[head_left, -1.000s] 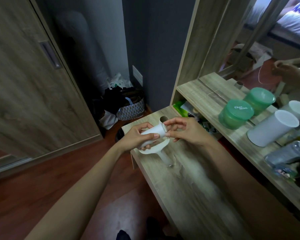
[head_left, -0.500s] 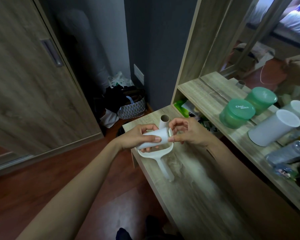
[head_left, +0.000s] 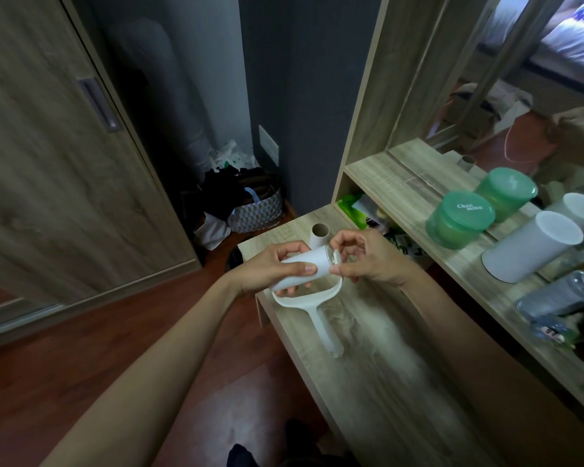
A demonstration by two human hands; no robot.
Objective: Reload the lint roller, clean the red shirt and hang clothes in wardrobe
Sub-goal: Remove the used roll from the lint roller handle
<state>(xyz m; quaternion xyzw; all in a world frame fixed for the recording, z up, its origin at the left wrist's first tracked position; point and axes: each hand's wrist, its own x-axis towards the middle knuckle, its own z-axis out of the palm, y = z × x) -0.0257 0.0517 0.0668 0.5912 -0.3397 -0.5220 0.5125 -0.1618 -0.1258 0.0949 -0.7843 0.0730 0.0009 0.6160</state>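
My left hand grips a white lint roll, held roughly level above the wooden table. My right hand pinches a small clear end cap at the roll's right end. The white lint roller frame lies on the table just below, handle pointing toward me. An empty cardboard core stands upright behind the hands. No red shirt is in view.
The closed wooden wardrobe door is at left. A patterned basket with dark clothes sits on the floor at the wall. On the mirror shelf at right stand a green jar, a white cylinder and bottles.
The roll has been tilted from pointing upward to nearly level, and my right fingers have shifted to its right end. The roller frame stays on the table.
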